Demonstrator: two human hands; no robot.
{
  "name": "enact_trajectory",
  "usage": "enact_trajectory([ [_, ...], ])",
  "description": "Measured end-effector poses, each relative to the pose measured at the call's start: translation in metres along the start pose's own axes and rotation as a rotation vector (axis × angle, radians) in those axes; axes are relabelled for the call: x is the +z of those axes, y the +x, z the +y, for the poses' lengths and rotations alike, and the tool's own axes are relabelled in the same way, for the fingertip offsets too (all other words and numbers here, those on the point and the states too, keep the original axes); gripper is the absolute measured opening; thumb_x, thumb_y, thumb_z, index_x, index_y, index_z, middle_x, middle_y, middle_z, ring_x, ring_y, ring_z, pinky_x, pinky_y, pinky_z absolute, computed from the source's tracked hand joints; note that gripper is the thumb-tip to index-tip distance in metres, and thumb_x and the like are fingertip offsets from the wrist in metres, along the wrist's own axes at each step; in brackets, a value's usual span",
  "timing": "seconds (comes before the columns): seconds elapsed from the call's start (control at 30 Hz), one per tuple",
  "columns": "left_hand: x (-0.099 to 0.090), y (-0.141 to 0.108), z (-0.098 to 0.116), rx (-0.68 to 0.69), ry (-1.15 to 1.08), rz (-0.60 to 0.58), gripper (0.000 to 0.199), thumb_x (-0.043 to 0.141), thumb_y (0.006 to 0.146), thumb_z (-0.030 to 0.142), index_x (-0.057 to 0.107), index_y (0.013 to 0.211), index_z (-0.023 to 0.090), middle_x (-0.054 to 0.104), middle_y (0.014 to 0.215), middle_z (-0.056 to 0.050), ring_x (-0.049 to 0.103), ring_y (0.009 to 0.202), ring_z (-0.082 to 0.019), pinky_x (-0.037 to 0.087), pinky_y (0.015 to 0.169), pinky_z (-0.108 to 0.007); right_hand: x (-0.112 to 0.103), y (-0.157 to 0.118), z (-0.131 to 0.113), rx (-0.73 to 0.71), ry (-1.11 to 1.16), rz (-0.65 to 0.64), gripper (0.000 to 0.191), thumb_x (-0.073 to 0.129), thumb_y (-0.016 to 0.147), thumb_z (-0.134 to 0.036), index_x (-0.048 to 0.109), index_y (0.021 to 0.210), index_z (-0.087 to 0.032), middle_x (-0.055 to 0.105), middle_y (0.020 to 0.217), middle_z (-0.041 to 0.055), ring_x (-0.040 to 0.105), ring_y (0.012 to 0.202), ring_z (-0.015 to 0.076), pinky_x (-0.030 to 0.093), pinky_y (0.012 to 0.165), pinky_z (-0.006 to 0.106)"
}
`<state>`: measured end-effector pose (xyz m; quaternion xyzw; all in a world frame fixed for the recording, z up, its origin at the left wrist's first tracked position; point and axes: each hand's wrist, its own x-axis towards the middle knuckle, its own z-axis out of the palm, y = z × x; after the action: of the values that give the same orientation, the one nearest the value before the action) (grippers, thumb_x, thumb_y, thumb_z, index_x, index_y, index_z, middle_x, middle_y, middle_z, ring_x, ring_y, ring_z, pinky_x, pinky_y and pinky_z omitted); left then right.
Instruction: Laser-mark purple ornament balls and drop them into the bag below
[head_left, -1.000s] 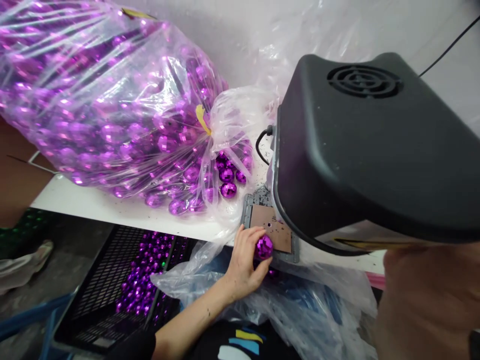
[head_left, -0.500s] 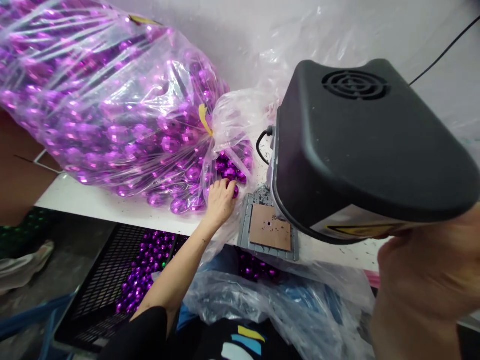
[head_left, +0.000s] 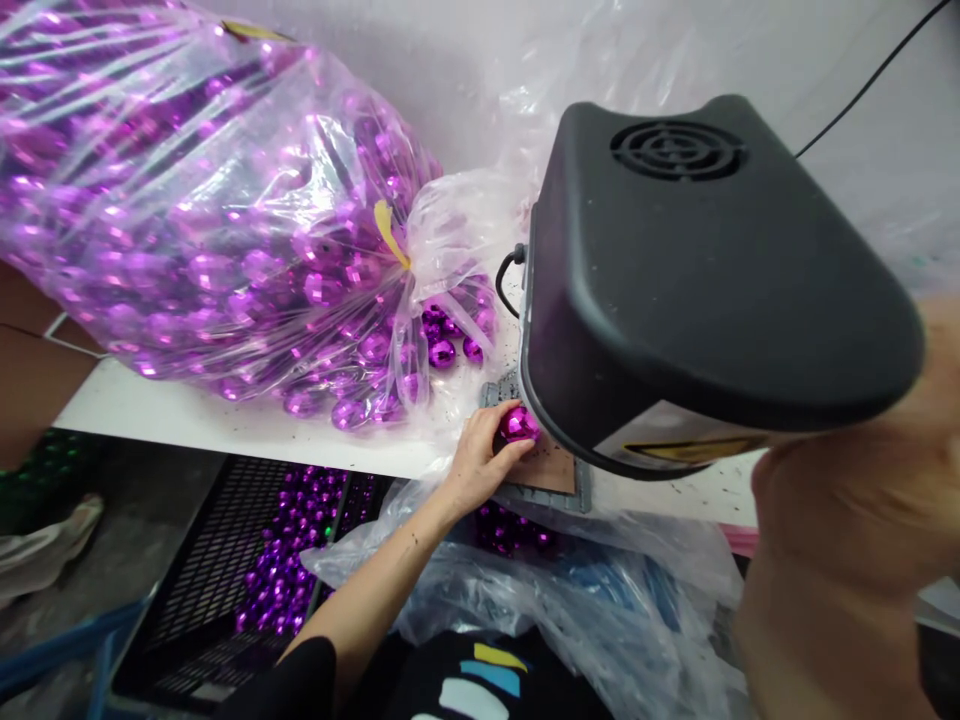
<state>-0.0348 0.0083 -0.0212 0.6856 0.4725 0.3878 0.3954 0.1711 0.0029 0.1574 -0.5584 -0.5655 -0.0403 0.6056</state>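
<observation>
While our half-closed left hand [head_left: 480, 458] holds one purple ball [head_left: 519, 425], we cannot tell how open our right hand [head_left: 862, 490] is.

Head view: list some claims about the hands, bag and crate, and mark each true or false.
1. The left hand holds a purple ball. True.
2. The big clear bag is tied with a green strip. False: the tie is yellow.
3. The black crate contains purple balls. True.
4. The right hand is inside the crate. False: it is beside the black machine, fingers mostly hidden.
5. The machine has a round vent on top. True.
</observation>
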Motion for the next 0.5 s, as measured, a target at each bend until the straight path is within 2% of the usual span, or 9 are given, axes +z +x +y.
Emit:
enact_trajectory([
  [0.13, 0.007, -0.001, -0.002, 0.097, 0.109, -0.033, 0.048, 0.063, 0.090, 0.045, 0.056, 0.134, 0.025, 0.067, 0.123, -0.010, 0.062, 0.114, -0.029, 0.050, 0.100, -0.048, 0.003, 0.006, 0.005, 0.012, 0.052, -0.007, 0.044, 0.054, 0.090, -0.054, 0.060, 0.067, -0.016, 0.028, 0.059, -0.0016, 0.031, 0.056, 0.0029, 0.022, 0.054, 0.026],
  [0.3, 0.013, -0.005, 0.001, 0.202, 0.250, -0.032, 0.047, 0.058, 0.093, 0.041, 0.055, 0.135, 0.021, 0.062, 0.132, -0.014, 0.055, 0.126, -0.031, 0.042, 0.109, -0.051, 0.006, 0.012, 0.000, 0.028, 0.009, -0.030, 0.051, 0.048, 0.092, -0.058, 0.057, 0.069, -0.013, 0.030, 0.061, -0.0016, 0.031, 0.057, 0.0015, 0.020, 0.054, 0.023],
  [0.5, 0.018, -0.003, 0.002, 0.175, 0.238, -0.037, 0.051, 0.061, 0.091, 0.039, 0.051, 0.139, 0.024, 0.063, 0.130, -0.012, 0.056, 0.124, -0.032, 0.038, 0.112, -0.054, 0.013, 0.025, -0.001, 0.095, -0.026, -0.118, 0.039, 0.049, 0.094, -0.044, 0.049, 0.069, -0.014, 0.034, 0.060, -0.0030, 0.031, 0.057, 0.0015, 0.021, 0.057, 0.024],
])
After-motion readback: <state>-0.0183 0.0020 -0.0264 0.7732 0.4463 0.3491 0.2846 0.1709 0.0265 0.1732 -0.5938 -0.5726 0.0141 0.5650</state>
